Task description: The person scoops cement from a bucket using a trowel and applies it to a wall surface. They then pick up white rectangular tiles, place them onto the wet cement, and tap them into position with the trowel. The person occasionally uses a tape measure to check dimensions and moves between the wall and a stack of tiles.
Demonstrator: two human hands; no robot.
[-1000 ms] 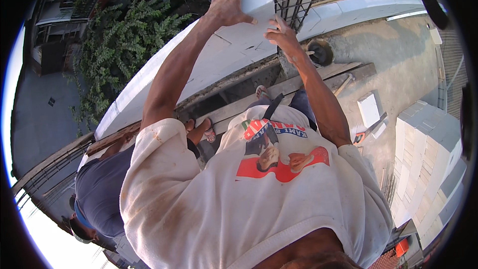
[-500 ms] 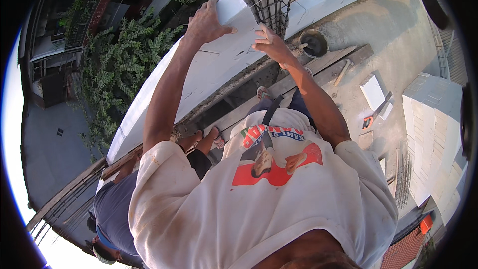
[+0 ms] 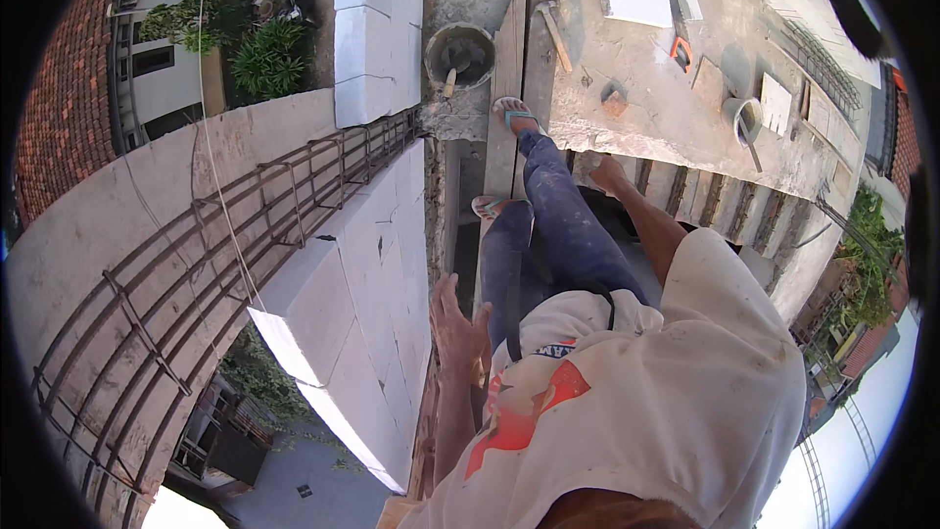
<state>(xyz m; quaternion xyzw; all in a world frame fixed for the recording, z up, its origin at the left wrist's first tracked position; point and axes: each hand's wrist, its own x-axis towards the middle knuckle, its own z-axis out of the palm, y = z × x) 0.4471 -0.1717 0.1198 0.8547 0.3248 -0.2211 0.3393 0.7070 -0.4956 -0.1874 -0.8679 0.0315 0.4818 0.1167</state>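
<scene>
My left hand (image 3: 455, 328) is raised with its fingers stretched out and holds nothing. It is beside a wall of white lightweight blocks (image 3: 377, 284), with a narrow gap between hand and wall. My right hand (image 3: 610, 176) hangs lower, near the edge of the concrete slab (image 3: 578, 132); its fingers look curled in, and nothing sticks out of them. At the top end of the wall, the block under the string (image 3: 225, 216) has a sharp, bare corner. My feet, in sandals (image 3: 514, 113), stand on wooden planks (image 3: 506, 59).
A steel rebar cage (image 3: 294, 186) crosses beside the wall, before another block wall (image 3: 364, 39). Ahead is a mortar bucket (image 3: 460, 57) with a trowel (image 3: 451, 80). On the slab lie a hammer (image 3: 556, 37), a handsaw (image 3: 676, 20), a white block (image 3: 634, 0) and another bucket (image 3: 746, 122).
Both hands have left the block at the wall's top and come down towards my body. My view has swung round; the rebar now lies at the left, and the other person is out of view.
</scene>
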